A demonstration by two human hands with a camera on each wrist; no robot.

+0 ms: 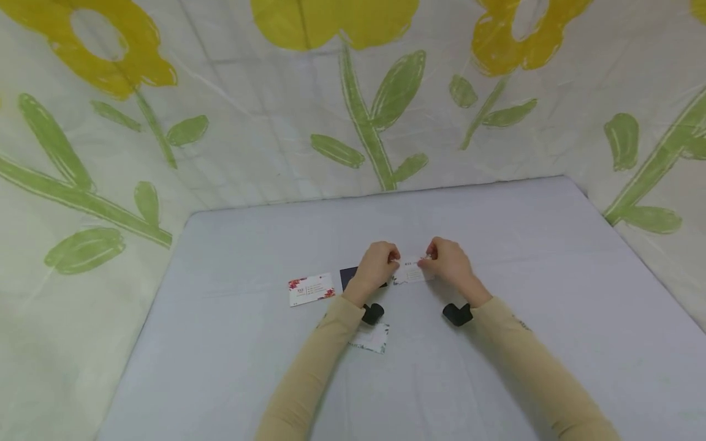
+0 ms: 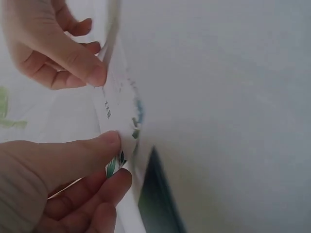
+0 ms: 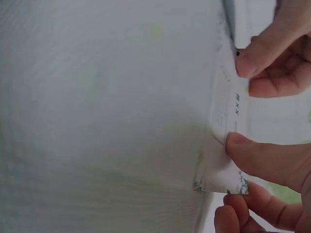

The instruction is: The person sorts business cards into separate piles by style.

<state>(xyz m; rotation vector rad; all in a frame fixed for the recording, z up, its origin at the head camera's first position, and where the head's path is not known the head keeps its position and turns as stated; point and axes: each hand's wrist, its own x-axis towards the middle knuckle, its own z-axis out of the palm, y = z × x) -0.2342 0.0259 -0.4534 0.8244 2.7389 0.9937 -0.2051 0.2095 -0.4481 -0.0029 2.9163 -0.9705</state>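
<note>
A white business card (image 1: 413, 274) with small dark print and leafy corners is held between both hands above the table. My left hand (image 1: 377, 267) pinches its left end, thumb on the printed face, as the left wrist view shows with the card (image 2: 114, 109) seen nearly edge-on. My right hand (image 1: 449, 263) pinches the other end; in the right wrist view the card (image 3: 221, 160) has its thumb across the print. Beside the left hand lies a dark blue card (image 1: 348, 277), partly hidden by that hand.
Left of the dark card lies a white card (image 1: 311, 290) with red flowers. Another white card with leafy edges (image 1: 376, 338) is partly covered by the left forearm. Everything rests on a pale cloth-covered table (image 1: 231, 367), backed by a flower-painted sheet (image 1: 265, 122).
</note>
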